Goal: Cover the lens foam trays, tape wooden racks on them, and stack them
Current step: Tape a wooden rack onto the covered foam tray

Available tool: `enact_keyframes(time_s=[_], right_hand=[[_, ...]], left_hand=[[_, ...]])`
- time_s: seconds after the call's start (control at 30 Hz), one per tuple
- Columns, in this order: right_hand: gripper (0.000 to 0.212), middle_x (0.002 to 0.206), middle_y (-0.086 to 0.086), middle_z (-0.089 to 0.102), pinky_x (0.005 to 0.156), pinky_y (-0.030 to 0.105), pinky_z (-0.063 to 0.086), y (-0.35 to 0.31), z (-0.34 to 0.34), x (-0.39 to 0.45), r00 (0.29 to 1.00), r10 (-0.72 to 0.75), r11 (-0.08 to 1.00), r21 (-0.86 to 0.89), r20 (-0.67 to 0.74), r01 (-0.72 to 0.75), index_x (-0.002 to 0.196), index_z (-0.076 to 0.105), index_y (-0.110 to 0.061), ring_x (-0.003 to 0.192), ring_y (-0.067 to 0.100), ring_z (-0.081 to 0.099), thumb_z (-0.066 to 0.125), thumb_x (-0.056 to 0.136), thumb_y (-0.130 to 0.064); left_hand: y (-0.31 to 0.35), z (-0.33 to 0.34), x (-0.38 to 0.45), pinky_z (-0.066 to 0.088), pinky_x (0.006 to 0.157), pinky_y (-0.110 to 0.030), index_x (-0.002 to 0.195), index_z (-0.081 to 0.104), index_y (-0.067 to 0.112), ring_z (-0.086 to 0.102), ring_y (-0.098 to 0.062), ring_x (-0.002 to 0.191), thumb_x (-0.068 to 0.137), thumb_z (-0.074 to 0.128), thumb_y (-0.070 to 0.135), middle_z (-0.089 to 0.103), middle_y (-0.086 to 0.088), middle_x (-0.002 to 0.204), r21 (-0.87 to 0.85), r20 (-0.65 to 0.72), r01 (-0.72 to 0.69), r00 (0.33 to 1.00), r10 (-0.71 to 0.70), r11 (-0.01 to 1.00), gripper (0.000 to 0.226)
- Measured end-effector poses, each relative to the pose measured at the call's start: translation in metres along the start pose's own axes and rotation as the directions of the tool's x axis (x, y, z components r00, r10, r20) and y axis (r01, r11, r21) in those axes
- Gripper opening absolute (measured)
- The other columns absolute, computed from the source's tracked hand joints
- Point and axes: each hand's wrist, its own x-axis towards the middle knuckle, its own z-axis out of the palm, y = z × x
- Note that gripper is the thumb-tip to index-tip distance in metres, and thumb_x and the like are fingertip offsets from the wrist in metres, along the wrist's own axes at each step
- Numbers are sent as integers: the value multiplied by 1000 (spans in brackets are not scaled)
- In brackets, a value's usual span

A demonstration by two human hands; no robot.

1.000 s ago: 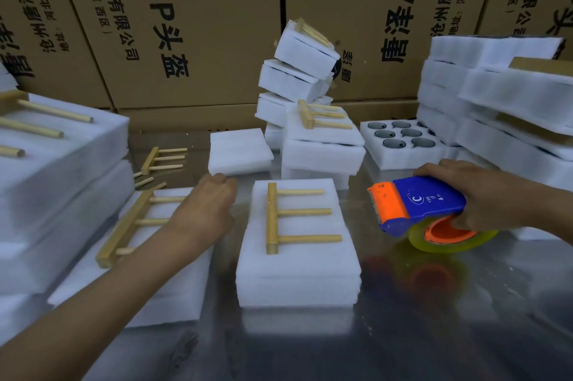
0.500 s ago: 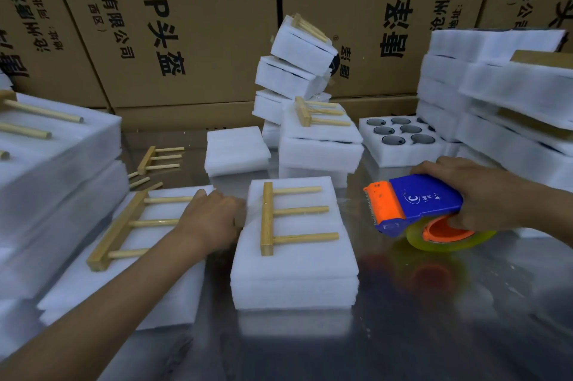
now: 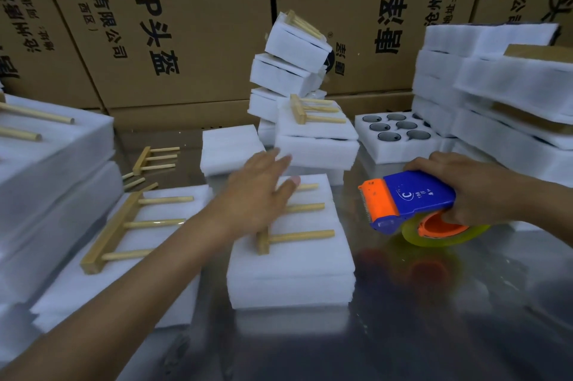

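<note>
A covered white foam tray [image 3: 291, 275] lies in the middle of the metal table with a three-pronged wooden rack [image 3: 297, 236] on top. My left hand [image 3: 260, 194] is over the rack's spine with fingers spread and straight; it is blurred. My right hand [image 3: 474, 191] grips a blue and orange tape dispenser [image 3: 412, 203] with a yellowish tape roll, just right of the tray. An uncovered foam tray [image 3: 400, 148] with round lens holes sits behind the dispenser.
A larger rack [image 3: 124, 228] lies on foam sheets at left. A tilted pile of covered trays [image 3: 297, 76] stands behind, with a small foam block [image 3: 229, 151] and a loose rack [image 3: 152, 158] beside it. Foam stacks [image 3: 508, 95] rise at right, cardboard boxes behind.
My left hand has moved right from the tray's left edge onto the rack and opened its fingers. My right hand and the tape dispenser have stayed almost still.
</note>
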Motion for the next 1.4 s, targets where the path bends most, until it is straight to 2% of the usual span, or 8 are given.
enact_keyframes(time_s=[0.1, 0.4, 0.53, 0.63, 0.7, 1.03, 1.2, 1.4], right_hand=[[80, 112, -16, 44, 82, 26, 44, -1, -1, -2, 1000, 17, 1000, 5, 22, -17, 133, 27, -48, 103, 4, 43, 81, 74, -36], [79, 113, -15, 43, 86, 31, 49, -7, -4, -2, 999, 33, 999, -19, 25, -33, 137, 27, -46, 107, 6, 43, 78, 77, -38], [76, 114, -12, 44, 90, 37, 49, -11, -6, -3, 999, 34, 999, -33, 35, -32, 138, 29, -44, 108, 9, 44, 76, 78, -38], [76, 115, -11, 44, 91, 37, 49, -13, -8, -4, 998, 42, 999, -36, 40, -40, 139, 29, -43, 109, 10, 43, 76, 80, -36], [77, 116, -11, 44, 92, 37, 49, -15, -9, -4, 997, 51, 998, -39, 51, -49, 139, 28, -44, 110, 10, 43, 76, 79, -36], [78, 120, -8, 44, 94, 41, 50, -21, -15, -1, 979, 98, 992, -94, 177, -82, 139, 26, -50, 118, 18, 44, 70, 78, -30], [87, 130, -10, 43, 86, 25, 41, -7, -10, -14, 980, 98, 990, 88, 174, -114, 145, 25, -45, 113, 9, 43, 76, 78, -26], [83, 109, -37, 34, 70, 12, 35, 9, -18, -37, 991, 51, 995, 75, 125, -61, 127, 18, -62, 102, -18, 37, 75, 78, -29]], left_hand=[[15, 27, -2, -13, 120, -48, 156, -8, 31, -22, -12, 148, 95, 9, 68, -19, 15, 161, 276, 378, -16, 921, -93, 961, 73], [34, 30, -16, -16, 117, -32, 155, -14, 25, -20, -10, 148, 95, 8, 66, -20, 8, 162, 317, 233, -51, 972, -26, 947, 76], [46, 30, -20, -12, 120, -38, 155, -10, 31, -14, -11, 150, 77, 3, 82, -16, 12, 163, 288, 367, -11, 925, -99, 958, 95], [50, 11, -5, 1, 119, -37, 155, 4, 38, -4, -13, 151, 91, 15, 75, -5, 14, 164, 196, 416, 56, 899, -135, 979, 75], [52, 17, 3, 7, 119, -36, 156, 11, 35, 2, -12, 151, 101, 19, 59, 3, 11, 164, 167, 268, 21, 961, -66, 986, 60], [47, 51, 15, -11, 121, -41, 157, 10, 34, -16, -6, 148, 105, 14, 45, -10, 16, 163, 256, 351, -90, 936, -6, 962, 53], [46, 51, 17, -11, 121, -42, 157, 7, 33, -17, -8, 149, 105, 14, 46, -10, 15, 163, 271, 366, -100, 931, -6, 957, 54], [42, 50, 16, -14, 119, -40, 155, -5, 36, -20, -7, 147, 104, 11, 49, -16, 17, 161, 258, 409, -129, 913, 12, 957, 55]])
